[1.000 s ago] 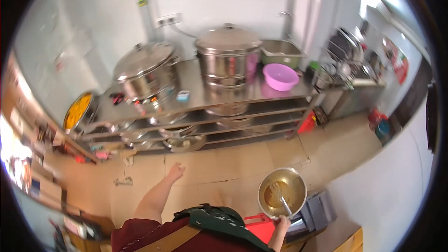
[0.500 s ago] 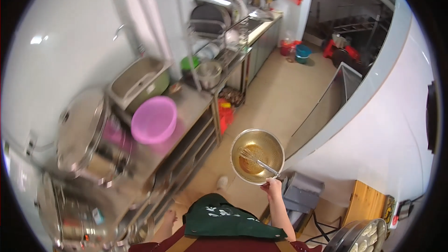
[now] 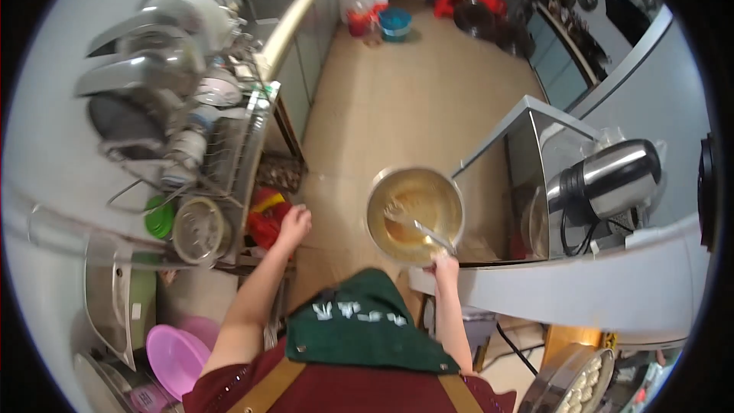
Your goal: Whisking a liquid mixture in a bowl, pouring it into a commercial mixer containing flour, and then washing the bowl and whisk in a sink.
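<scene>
A metal mixing bowl (image 3: 415, 251) is carried over the floor in front of me, held at its near right rim by my right hand (image 3: 445, 266). Brownish-yellow liquid (image 3: 417, 206) covers the bowl's bottom. Inside leans a wire whisk (image 3: 422, 231), its wires in the liquid and its handle reaching the rim by my right hand; I cannot make out whether my fingers pinch the handle too. My left hand (image 3: 297, 222) is held out, its fingers curled with nothing visible in them, near a red bag (image 3: 267, 226) beside the shelf.
Along the left stand a dish rack (image 3: 229, 141), a clear tub (image 3: 200, 231), a green basket (image 3: 159, 216) and a pink basin (image 3: 174, 353). At right are a glass-sided partition (image 3: 527, 183) and a steel appliance (image 3: 619, 176). A blue bucket (image 3: 394, 23) sits on the floor ahead.
My view has moved forward and turned left along the passage. My left forearm has risen into view and reaches forward. The bowl remains in my right hand.
</scene>
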Tool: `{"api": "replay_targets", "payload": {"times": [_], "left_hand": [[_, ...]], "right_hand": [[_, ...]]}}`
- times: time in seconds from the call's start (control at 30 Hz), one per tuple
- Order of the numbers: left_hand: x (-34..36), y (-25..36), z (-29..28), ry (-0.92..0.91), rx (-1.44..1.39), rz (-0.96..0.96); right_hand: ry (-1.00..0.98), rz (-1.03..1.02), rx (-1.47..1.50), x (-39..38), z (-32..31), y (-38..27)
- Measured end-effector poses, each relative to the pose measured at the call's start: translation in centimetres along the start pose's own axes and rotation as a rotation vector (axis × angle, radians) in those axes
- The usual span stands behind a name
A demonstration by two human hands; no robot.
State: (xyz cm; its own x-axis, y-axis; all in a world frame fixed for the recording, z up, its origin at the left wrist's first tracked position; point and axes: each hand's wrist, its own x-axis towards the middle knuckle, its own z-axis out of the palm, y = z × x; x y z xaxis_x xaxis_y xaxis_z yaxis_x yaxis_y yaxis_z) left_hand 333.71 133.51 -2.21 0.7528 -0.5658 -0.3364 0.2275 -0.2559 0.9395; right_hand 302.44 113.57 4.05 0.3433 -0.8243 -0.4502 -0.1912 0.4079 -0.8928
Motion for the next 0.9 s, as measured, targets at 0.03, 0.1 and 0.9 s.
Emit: {"api": "replay_targets", "payload": {"times": [0.03, 0.1, 0.9], "left_hand": [[2.2, 1.6, 1.7, 0.046, 0.011, -0.025], [7.2, 2.1, 3.8, 0.016, 0.007, -0.078], [50.9, 24.2, -0.8, 0.550, -0.395, 0.036]], "right_hand": [[0.010, 0.039, 0.040, 2.4, 1.1, -1.4], [-0.007, 0.049, 0.023, 9.5, 3.3, -4.2], [-0.916, -0.135, -0.459, 61.4, 69.1, -35.2]]}}
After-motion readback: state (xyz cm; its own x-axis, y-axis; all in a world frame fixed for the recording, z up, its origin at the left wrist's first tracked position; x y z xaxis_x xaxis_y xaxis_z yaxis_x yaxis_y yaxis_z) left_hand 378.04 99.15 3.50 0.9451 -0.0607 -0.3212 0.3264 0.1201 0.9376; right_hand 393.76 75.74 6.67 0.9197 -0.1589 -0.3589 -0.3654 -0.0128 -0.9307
